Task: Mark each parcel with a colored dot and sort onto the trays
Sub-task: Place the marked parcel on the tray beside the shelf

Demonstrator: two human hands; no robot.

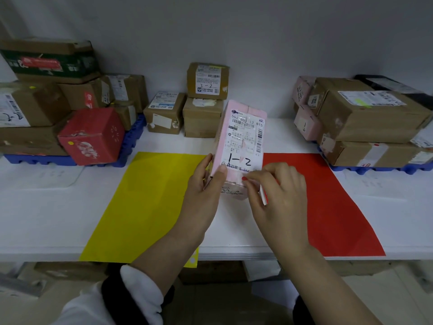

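Note:
A pink parcel (241, 141) with a white label marked "1-2" is held tilted above the white table, between a yellow sheet (145, 207) and a red sheet (328, 207). My left hand (206, 186) grips its lower left edge, thumb on the front. My right hand (278, 191) pinches a small red dot sticker (244, 178) against the parcel's lower front, just under the label. A strip of sticker backing shows under my right hand.
A blue tray (131, 141) on the left holds brown boxes and a red box (92, 136) with a yellow dot. A blue tray (379, 168) on the right holds brown and pink parcels. Three brown boxes (201, 102) stand at the back centre.

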